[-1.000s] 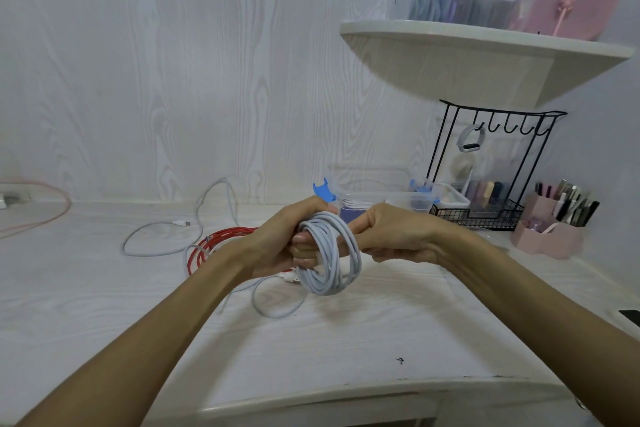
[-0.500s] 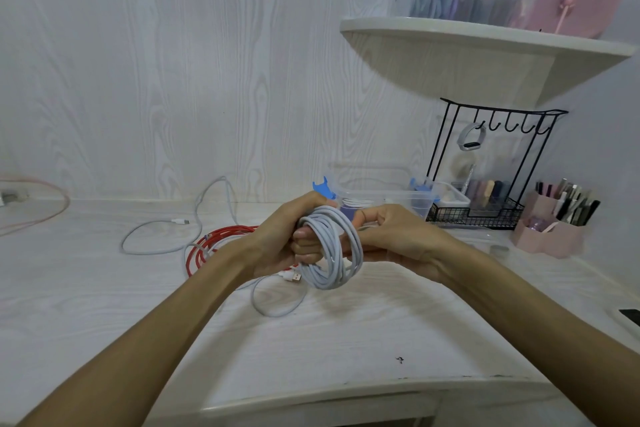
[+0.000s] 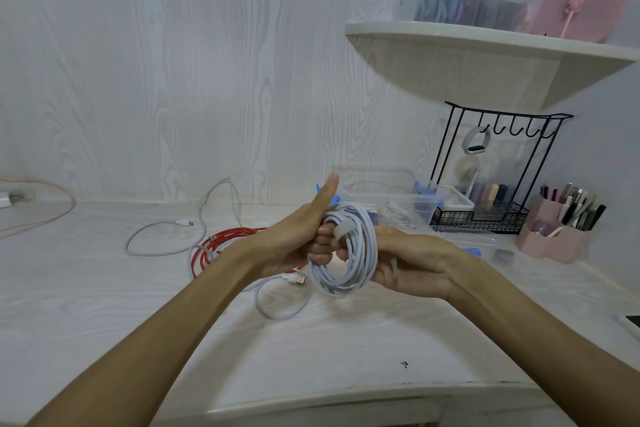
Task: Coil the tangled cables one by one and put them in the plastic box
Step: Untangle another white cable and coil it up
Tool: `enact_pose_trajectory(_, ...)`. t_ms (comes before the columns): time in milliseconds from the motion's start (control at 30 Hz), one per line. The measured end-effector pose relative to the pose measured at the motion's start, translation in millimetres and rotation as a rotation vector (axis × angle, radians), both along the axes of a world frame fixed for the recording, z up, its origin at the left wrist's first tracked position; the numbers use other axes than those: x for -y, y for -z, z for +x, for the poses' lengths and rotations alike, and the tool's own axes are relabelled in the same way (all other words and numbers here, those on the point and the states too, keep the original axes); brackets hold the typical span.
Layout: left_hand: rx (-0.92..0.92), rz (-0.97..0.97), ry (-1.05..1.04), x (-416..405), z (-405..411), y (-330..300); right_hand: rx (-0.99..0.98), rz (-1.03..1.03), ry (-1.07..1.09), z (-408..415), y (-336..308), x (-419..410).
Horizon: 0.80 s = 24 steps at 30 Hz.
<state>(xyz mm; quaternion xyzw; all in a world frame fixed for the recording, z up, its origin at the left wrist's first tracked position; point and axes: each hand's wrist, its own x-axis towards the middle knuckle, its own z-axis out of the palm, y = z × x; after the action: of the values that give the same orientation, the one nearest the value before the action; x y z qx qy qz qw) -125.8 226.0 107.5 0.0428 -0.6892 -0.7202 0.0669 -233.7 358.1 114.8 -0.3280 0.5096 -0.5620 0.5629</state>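
White cable coil was held above the desk between both hands. The left hand gripped it with fingers curled through the loops and thumb raised; the right hand pressed its far side, though whether its fingers curled round the loops could not be told. A pale strap crossed the bundle at the top. Risk: if the strap was not fastened, the loops would probably spring apart once the left fingers withdrew. The plastic box stood just behind the hands, lid off, some white cable already inside. A red cable and another white cable lay loose on the desk, left of the hands; a trailing plug below the coil might snag. A black wire rack and a pink pen holder crowded the right of the box.
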Motion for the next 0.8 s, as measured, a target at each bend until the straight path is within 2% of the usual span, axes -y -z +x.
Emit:
enact_pose_trajectory(100, -0.077, -0.118, 0.204, 4, 8, 2, 0.078, 0.005, 0.005, -7, 2, -4)
enact_pose_trajectory(200, -0.095, -0.184, 0.2, 7, 12, 7, 0.053, -0.009, -0.068, -15, -1, -7)
enact_pose_trajectory(300, -0.06, -0.123, 0.129, 9, 10, 14, 0.0, -0.015, -0.139, -22, -7, -9)
enact_pose_trajectory(567, -0.072, -0.101, 0.215, 13, 9, 14, -0.162, 0.006, -0.159, -34, -24, -9)
enact_pose_trajectory(733, -0.099, 0.173, 0.3, 10, 11, 10, -0.157, 0.023, -0.177, -40, -22, -9)
enact_pose_trajectory(800, -0.106, 0.073, 0.221, 9, 9, 13, -0.166, 0.034, -0.176, -41, -22, -8)
